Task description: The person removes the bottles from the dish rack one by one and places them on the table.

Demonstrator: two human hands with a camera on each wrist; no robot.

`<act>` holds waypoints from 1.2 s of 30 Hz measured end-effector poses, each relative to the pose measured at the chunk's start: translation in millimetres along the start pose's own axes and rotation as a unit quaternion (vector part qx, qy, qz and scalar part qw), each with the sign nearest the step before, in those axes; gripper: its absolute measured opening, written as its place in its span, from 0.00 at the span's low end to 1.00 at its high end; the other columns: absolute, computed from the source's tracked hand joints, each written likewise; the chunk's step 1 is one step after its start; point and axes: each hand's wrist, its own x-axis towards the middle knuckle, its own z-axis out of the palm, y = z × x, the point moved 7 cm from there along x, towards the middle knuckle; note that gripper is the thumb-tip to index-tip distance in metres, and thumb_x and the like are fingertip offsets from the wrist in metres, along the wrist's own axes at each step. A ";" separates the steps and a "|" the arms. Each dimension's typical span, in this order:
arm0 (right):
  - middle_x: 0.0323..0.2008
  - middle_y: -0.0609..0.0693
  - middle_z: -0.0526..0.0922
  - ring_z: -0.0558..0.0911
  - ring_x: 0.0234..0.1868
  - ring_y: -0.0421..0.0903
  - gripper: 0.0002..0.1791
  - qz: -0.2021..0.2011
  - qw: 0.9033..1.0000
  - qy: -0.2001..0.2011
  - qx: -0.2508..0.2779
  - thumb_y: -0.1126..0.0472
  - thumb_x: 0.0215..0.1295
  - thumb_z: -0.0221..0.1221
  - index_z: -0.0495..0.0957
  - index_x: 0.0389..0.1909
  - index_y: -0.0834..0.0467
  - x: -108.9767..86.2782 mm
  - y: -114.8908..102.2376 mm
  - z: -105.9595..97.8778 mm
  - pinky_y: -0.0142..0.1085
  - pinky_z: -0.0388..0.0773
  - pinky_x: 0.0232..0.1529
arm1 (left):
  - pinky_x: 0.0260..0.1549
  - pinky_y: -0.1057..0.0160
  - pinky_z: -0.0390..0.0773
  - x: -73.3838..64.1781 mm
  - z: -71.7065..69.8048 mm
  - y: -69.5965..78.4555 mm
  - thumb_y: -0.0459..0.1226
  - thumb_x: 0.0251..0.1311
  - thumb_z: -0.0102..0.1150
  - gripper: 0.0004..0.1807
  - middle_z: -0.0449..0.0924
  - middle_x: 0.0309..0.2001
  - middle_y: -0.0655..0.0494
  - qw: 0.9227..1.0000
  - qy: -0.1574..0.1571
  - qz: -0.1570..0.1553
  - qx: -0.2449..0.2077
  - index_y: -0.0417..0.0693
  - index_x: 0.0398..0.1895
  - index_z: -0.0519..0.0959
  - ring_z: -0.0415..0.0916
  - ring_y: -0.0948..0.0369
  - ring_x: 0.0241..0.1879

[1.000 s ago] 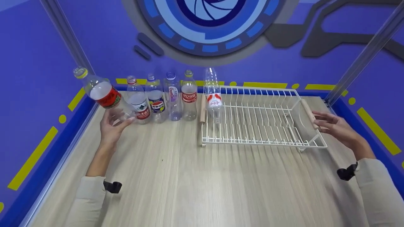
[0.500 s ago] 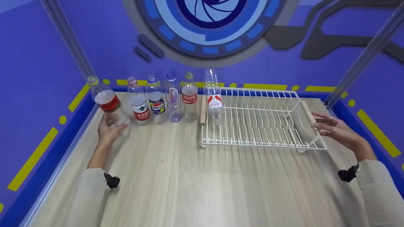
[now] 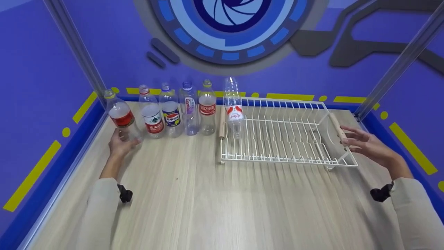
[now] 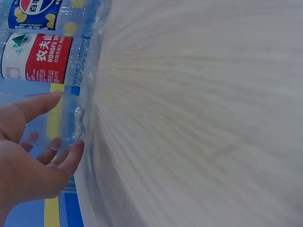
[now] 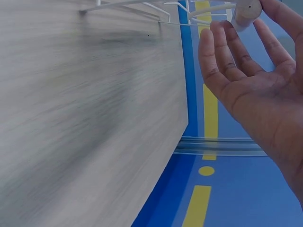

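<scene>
1. Leftmost in the row along the far-left of the table [image 3: 194,194], the red-labelled bottle [image 3: 120,114] stands tilted a little, its clear base cupped by the left hand [image 3: 119,146]; thumb and fingers curl round the base in the left wrist view.
2. Just right of it stand the Nongfu Spring bottle [image 3: 151,113], the Pepsi bottle [image 3: 171,111], a purple-labelled bottle [image 3: 188,108] and a Coca-Cola bottle [image 3: 207,107], close together.
3. Further right, the white wire dish rack [image 3: 288,139] carries one bottle [image 3: 233,109] set neck-down at its left end.
4. The right hand [image 3: 364,144] is spread and relaxed, fingers straight, at the rack's wooden handle [image 3: 336,125]; the fingertips look to touch its end, gripping nothing.
5. Risk, as I judge it: the leaning bottle is light and close to its neighbour, so a careless release or nudge could topple it and knock down the row.
6. Hard to make out: both wrist views are motion-blurred, the held bottle's label is unreadable, and whether its base sits flat on the table cannot be told.
</scene>
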 end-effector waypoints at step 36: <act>0.63 0.33 0.74 0.80 0.58 0.31 0.35 -0.004 1.000 -0.004 0.026 0.65 0.79 0.49 0.49 0.82 0.52 -1.5 2.8 1.7 0.23 0.77 0.54 | 0.77 0.47 0.58 7.7 0.3 3.9 0.34 0.61 0.67 0.51 0.54 0.79 0.33 0.999 -0.002 0.021 0.028 0.39 0.81 0.47 0.54 0.41 0.78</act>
